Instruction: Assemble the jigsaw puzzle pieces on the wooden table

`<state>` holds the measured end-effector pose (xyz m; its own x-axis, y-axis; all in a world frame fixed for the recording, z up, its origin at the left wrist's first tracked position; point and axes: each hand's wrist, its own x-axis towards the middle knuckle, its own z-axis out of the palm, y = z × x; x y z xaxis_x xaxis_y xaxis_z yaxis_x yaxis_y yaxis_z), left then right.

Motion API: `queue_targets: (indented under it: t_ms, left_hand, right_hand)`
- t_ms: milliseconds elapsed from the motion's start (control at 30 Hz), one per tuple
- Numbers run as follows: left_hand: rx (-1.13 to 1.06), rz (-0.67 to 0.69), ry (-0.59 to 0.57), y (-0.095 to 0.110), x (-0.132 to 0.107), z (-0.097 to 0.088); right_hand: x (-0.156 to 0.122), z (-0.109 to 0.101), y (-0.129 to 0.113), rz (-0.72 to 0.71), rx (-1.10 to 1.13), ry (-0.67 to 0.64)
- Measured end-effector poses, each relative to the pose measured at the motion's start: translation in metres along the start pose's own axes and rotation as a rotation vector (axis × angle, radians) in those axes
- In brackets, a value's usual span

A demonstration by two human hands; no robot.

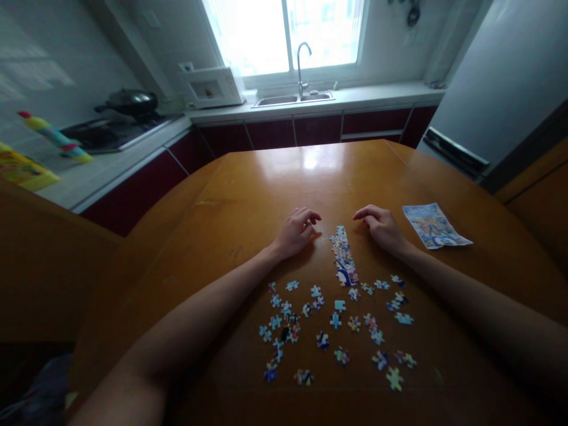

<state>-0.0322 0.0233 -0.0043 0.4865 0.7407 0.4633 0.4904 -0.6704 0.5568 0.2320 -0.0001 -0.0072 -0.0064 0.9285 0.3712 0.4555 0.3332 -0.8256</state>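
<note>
A narrow strip of joined jigsaw pieces (344, 257) lies on the wooden table, running away from me. Left of its far end rests my left hand (298, 231), its fingers loosely curved and apart, holding nothing. On the other side, my right hand (379, 226) hovers or rests by the strip with fingers extended and nothing in them. Neither hand touches the strip. Nearer to me, many loose jigsaw pieces (339, 305) are scattered, some face up in light blue, others multicoloured. A creased printed picture sheet (435, 226) lies to the right of my right hand.
The round-ended wooden table (284, 183) fills the middle. Beyond it stand a counter with a sink (293, 100), a faucet (302, 68) and a white microwave (210, 87). A pan (131, 102) sits on the stove at left; a refrigerator (497, 83) is at right.
</note>
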Motion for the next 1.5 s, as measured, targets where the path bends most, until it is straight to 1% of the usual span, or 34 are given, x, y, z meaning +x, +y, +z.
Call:
queue_targets:
  t_ms: [133, 300, 467, 733, 933, 1133, 1400, 1500]
  left_hand:
    - [-0.014, -0.008, 0.009, 0.000, 0.000, 0.000]
    - [-0.031, -0.016, 0.009, -0.001, 0.000, 0.001]
    - [-0.027, -0.016, -0.003, 0.000, 0.000, 0.001]
    - [-0.036, -0.034, -0.001, 0.003, 0.001, 0.001]
    - [-0.059, -0.055, -0.008, 0.005, 0.002, 0.000]
    - [-0.058, -0.032, -0.021, 0.003, 0.002, 0.001]
    - [-0.065, -0.033, -0.011, 0.002, 0.001, 0.004]
    - [-0.083, -0.029, 0.007, 0.000, 0.001, 0.004]
  right_hand:
    - [0.000, 0.002, 0.003, 0.017, 0.016, 0.018]
    - [0.000, 0.003, 0.006, 0.001, 0.007, 0.009]
    - [-0.001, 0.001, 0.003, 0.006, -0.025, 0.007]
    - [-0.002, -0.003, -0.003, 0.055, -0.087, -0.004]
    - [-0.003, -0.004, -0.005, 0.070, -0.055, -0.017]
    - [-0.005, -0.007, -0.012, 0.027, -0.033, -0.075]
    - [-0.006, -0.006, -0.007, 0.030, -0.015, -0.068]
    - [-0.006, -0.008, -0.012, -0.006, -0.026, -0.071]
